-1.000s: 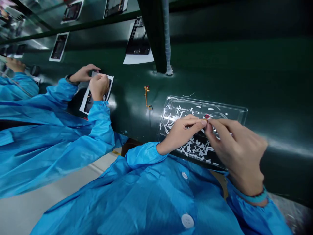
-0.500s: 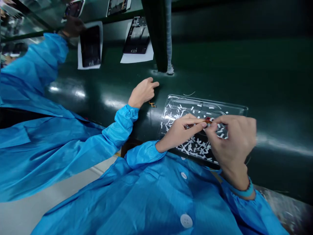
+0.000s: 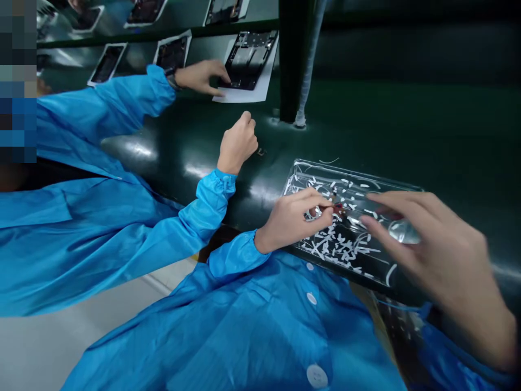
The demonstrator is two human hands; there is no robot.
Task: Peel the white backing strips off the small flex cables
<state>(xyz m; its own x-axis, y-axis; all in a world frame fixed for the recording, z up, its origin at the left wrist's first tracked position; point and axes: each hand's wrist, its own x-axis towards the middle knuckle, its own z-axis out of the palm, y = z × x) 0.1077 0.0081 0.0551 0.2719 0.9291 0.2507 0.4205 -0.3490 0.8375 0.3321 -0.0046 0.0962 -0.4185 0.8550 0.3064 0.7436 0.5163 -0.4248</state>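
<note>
My left hand (image 3: 295, 220) pinches a tiny reddish part (image 3: 337, 207) over a clear plastic tray (image 3: 401, 187) strewn with several white paper strips. My right hand (image 3: 443, 260) has come off the part and hovers to the right, fingers spread and smeared by motion. Both wrists wear blue smock sleeves. The tray lies on a dark green conveyor belt (image 3: 407, 125).
A co-worker in a blue smock sits on my left; one closed hand (image 3: 237, 144) rests on the belt by a small part (image 3: 261, 151), the other hand (image 3: 201, 75) touches a phone frame on white paper (image 3: 248, 65). More frames lie further along. A dark post (image 3: 293, 60) rises behind the tray.
My right hand let go of the reddish part and pulled away to the right. The co-worker's far hand reached onto the phone frame, and the view shifted left.
</note>
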